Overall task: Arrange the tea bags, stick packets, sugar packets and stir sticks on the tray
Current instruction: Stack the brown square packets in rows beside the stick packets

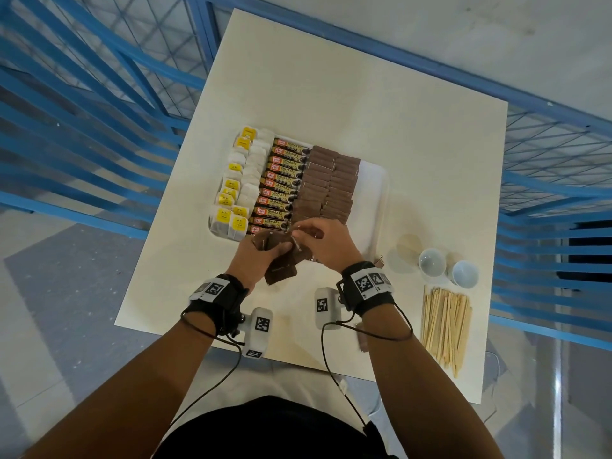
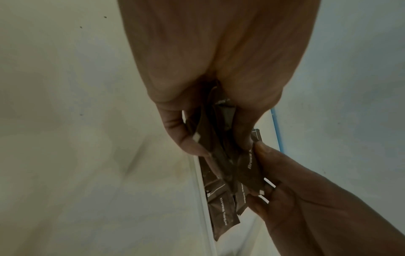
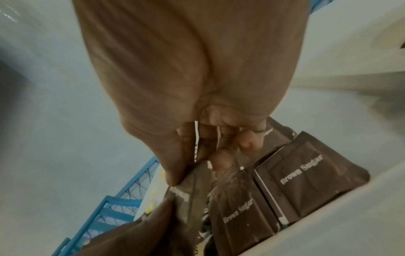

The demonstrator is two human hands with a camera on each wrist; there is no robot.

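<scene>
Over the near edge of a white tray (image 1: 376, 207), the left hand (image 1: 256, 260) grips a bunch of brown sugar packets (image 1: 281, 265) while the right hand (image 1: 326, 241) pinches one packet from it; a cream table (image 1: 331, 104) stands among blue railings (image 1: 82, 104); the right wrist view alone shows "Brown Sugar" lettering

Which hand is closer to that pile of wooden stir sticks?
The right hand. It is nearer the stir sticks, which lie at the table's right edge. The left hand, gripping brown sugar packets, is farther away on its other side.
</scene>
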